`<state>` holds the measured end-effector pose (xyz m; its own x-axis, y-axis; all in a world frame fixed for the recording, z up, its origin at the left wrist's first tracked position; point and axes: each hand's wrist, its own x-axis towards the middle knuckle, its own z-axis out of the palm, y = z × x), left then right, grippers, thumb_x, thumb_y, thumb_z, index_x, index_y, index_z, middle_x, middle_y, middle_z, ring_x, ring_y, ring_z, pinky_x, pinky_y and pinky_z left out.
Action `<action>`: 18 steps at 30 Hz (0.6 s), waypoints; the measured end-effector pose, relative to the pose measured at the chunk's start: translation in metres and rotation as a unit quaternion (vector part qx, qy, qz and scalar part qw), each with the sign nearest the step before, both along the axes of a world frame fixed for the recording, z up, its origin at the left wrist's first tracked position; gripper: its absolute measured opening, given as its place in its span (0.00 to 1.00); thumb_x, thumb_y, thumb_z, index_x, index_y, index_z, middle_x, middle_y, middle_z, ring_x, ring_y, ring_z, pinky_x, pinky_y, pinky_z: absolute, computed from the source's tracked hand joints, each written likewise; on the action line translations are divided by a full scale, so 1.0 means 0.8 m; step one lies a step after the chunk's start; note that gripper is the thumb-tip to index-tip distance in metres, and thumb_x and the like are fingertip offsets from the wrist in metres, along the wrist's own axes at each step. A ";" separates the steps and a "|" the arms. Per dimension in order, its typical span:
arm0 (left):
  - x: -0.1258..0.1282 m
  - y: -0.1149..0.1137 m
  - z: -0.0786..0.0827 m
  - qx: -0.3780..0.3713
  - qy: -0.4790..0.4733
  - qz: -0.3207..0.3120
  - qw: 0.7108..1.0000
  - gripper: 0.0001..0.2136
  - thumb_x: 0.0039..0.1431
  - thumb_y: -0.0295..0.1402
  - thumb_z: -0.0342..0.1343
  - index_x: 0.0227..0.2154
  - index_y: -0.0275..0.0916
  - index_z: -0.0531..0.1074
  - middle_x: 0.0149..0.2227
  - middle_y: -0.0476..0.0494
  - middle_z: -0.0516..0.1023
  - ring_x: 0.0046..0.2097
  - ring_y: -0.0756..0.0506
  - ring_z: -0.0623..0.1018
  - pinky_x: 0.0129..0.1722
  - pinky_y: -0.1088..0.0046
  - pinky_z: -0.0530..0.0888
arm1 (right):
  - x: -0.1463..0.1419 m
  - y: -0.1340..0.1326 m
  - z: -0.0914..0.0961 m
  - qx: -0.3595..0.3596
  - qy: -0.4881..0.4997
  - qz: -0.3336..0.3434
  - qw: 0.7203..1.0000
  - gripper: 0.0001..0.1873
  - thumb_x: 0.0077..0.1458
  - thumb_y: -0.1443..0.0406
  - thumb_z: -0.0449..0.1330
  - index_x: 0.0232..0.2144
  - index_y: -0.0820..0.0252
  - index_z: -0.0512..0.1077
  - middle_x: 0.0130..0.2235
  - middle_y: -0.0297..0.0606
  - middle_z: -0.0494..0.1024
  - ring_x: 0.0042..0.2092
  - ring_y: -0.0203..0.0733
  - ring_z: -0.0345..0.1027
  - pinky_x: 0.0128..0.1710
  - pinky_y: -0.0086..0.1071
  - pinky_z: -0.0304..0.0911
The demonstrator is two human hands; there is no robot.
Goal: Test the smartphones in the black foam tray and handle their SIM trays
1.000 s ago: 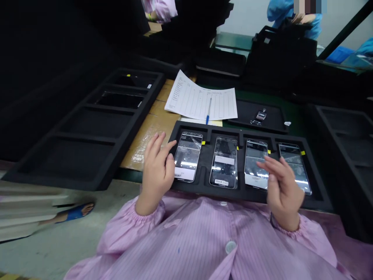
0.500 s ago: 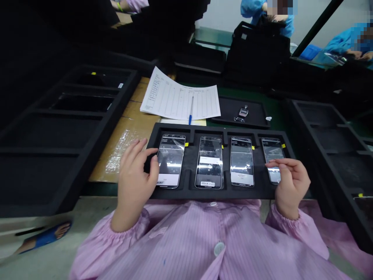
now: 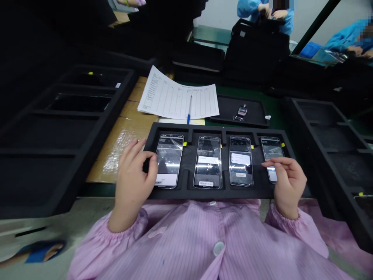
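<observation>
Several phones stand in the slots of a black tray (image 3: 186,192) in front of me. My left hand (image 3: 135,171) is at the left end, beside the leftmost phone (image 3: 169,161); its thumb and index tips are close together, the other fingers stretched out, nothing visible in it. A white pop-up shows on the second phone (image 3: 208,171) and on the third phone (image 3: 241,169). Over the lower part of the rightmost phone (image 3: 271,146) is my right hand (image 3: 287,177), thumb pressed to its fingers with nothing visible between them. I cannot tell whether its fingertips touch the screen.
Printed sheets (image 3: 175,103) with a blue pen (image 3: 189,111) on them lie behind the tray. A small dark tray (image 3: 256,111) holds a metal-and-pink trinket (image 3: 241,111). Large slotted trays (image 3: 55,151) flank me on the left and right (image 3: 329,136). People in blue work beyond.
A white pop-up has appeared on the third phone, whose screen is now darker. My left thumb and index finger have come closer together. My right hand has shifted slightly left.
</observation>
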<state>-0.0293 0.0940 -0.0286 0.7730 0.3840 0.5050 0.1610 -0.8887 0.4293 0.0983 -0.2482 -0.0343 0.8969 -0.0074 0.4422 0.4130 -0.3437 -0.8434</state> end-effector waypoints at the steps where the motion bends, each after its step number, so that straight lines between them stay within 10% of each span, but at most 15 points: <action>1: 0.000 0.000 0.000 -0.002 0.000 0.000 1.000 0.08 0.67 0.36 0.49 0.35 0.41 0.71 0.59 0.35 0.74 0.66 0.32 0.67 0.66 0.42 0.65 | 0.001 0.000 0.000 -0.032 -0.012 0.026 0.999 0.08 0.66 0.62 0.57 0.41 0.59 0.75 0.37 0.40 0.81 0.43 0.47 0.77 0.47 0.43 0.70; 7: 0.000 -0.001 -0.001 -0.009 -0.001 0.003 1.000 0.08 0.68 0.37 0.49 0.36 0.42 0.71 0.59 0.36 0.73 0.67 0.32 0.66 0.66 0.43 0.65 | 0.011 0.013 -0.002 -0.314 -0.058 0.178 0.931 0.21 0.70 0.59 0.48 0.62 0.58 0.61 0.61 0.45 0.71 0.72 0.58 0.45 0.69 0.67 0.35; 18: -0.002 -0.019 0.007 0.035 -0.020 -0.075 0.996 0.11 0.67 0.31 0.50 0.47 0.42 0.74 0.64 0.37 0.69 0.69 0.32 0.62 0.67 0.41 0.63 | 0.005 0.016 0.001 -0.335 -0.108 0.180 0.918 0.20 0.68 0.63 0.47 0.59 0.58 0.62 0.59 0.43 0.73 0.70 0.55 0.51 0.70 0.64 0.34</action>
